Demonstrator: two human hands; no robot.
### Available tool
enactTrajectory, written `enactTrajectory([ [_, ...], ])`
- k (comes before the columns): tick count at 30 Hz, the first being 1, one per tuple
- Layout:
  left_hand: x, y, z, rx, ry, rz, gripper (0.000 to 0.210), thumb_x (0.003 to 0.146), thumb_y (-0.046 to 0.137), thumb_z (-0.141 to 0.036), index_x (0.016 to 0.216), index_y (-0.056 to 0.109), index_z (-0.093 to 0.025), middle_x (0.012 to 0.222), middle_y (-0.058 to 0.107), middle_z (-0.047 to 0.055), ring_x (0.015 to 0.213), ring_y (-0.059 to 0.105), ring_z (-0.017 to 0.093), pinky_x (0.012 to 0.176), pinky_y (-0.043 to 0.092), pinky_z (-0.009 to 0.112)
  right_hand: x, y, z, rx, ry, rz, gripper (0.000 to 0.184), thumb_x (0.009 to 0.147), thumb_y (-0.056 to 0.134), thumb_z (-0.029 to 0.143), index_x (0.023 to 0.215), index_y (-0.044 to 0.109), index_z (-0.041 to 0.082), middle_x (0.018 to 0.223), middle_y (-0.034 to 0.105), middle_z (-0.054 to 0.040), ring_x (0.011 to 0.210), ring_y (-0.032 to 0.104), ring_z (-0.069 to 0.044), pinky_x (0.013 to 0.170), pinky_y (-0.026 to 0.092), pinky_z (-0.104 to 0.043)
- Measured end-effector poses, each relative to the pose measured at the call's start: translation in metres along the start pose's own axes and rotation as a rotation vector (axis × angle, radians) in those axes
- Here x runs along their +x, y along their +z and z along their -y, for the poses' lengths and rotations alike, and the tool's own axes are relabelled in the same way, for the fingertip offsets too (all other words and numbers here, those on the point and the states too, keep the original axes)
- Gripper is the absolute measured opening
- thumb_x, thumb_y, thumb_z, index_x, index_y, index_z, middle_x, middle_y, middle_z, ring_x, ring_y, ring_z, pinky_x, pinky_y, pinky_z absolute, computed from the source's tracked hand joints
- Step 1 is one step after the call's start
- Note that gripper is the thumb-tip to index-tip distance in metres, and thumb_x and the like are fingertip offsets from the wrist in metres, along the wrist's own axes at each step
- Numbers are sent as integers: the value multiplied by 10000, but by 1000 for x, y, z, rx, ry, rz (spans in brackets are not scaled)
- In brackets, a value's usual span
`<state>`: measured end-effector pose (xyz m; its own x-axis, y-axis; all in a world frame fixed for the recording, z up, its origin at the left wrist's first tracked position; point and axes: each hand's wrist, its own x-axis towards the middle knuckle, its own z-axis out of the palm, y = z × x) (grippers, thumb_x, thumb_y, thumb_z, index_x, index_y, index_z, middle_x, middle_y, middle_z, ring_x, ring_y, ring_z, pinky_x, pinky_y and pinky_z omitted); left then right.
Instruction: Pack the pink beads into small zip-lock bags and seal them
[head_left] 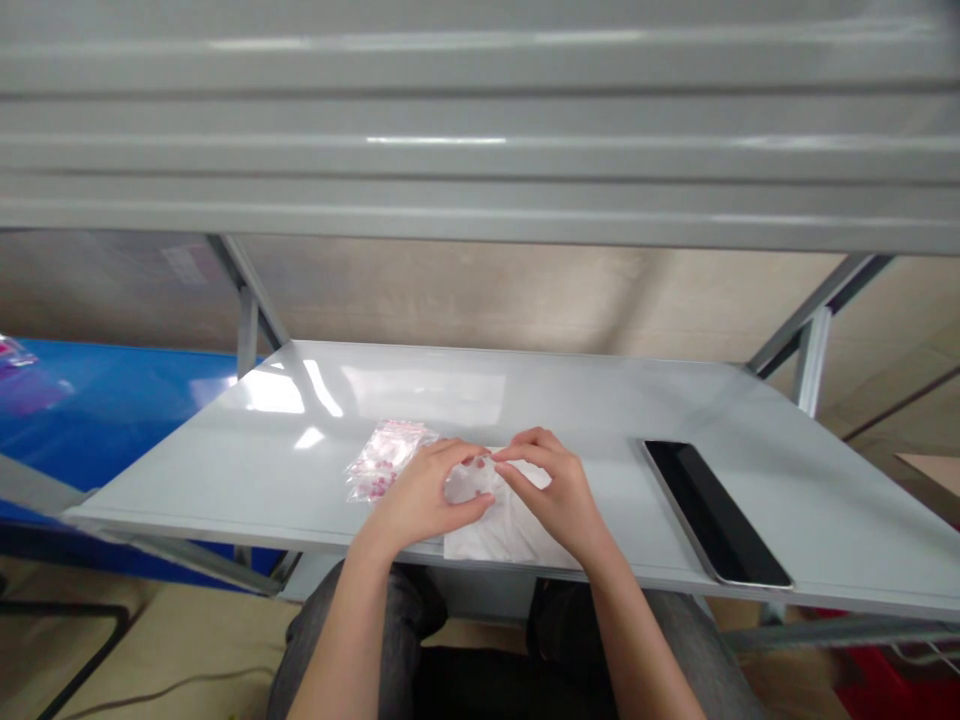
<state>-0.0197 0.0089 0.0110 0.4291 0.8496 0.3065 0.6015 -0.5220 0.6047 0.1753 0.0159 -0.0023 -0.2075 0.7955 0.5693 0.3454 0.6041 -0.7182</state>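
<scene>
My left hand (431, 490) curves over the left part of a white sheet or pouch (510, 530), its thumb well apart from its fingers. My right hand (551, 485) meets it from the right, thumb and index finger brought close in a pinch. Whatever lies between those right fingertips is too small to make out. A few small reddish pieces (478, 463) show close to the fingertips of both hands. Beside my left hand is a pile of clear plastic bags (379, 465) with small pink-red pieces in them.
A black tablet-like device (712, 515) lies at the right of the white table (600, 400). A grey ridged shelf (480, 190) hangs low overhead, with metal struts on both sides. Left of the table is a blue surface (112, 400).
</scene>
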Motion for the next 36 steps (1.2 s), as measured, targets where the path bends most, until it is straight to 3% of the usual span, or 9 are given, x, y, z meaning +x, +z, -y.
enactTrajectory([
  [8, 0, 1, -5, -73, -41, -106, 356, 739, 668, -191, 1072, 549, -223, 999, 653, 33, 933, 621, 206, 844, 476, 346, -3, 12, 12, 88, 119, 36, 58, 767, 676, 180, 797, 717, 207, 1013, 601, -89, 903, 611, -196, 635, 494, -277],
  [12, -1, -2, -7, -149, -50, -159, 300, 748, 695, -231, 979, 504, -210, 913, 604, 11, 876, 604, 184, 803, 471, 312, -3, 13, 15, 186, 176, 4, 61, 760, 618, 157, 732, 664, 186, 953, 609, -87, 850, 615, -188, 597, 506, -261],
  [16, -2, -8, -7, -278, -24, -194, 61, 889, 572, -252, 914, 554, -199, 878, 600, 14, 866, 591, 162, 815, 451, 294, -2, 5, 19, 294, 214, -28, 16, 781, 615, 178, 778, 626, 189, 827, 629, -45, 744, 607, -162, 622, 507, -273],
  [20, -3, -12, -10, -393, 33, -213, 97, 915, 560, -245, 839, 589, -191, 837, 618, 15, 820, 586, 153, 779, 435, 282, -3, 2, 24, 395, 244, -83, 36, 810, 638, 201, 796, 605, 201, 748, 611, 5, 641, 574, -119, 625, 480, -259],
  [26, -5, -12, -17, -530, 84, -303, 166, 857, 631, -185, 701, 573, -181, 779, 645, 13, 744, 598, 149, 715, 434, 278, -5, -2, 32, 395, 226, -184, 162, 793, 687, 186, 802, 528, 219, 706, 607, 24, 684, 575, -134, 680, 457, -275],
  [36, -7, -15, -36, -262, 88, -233, 45, 806, 595, -169, 839, 574, -190, 796, 626, 14, 750, 591, 162, 709, 444, 288, -9, -13, 49, 249, 237, -218, 236, 785, 695, 181, 709, 477, 229, 677, 671, -5, 671, 610, -177, 627, 427, -294],
])
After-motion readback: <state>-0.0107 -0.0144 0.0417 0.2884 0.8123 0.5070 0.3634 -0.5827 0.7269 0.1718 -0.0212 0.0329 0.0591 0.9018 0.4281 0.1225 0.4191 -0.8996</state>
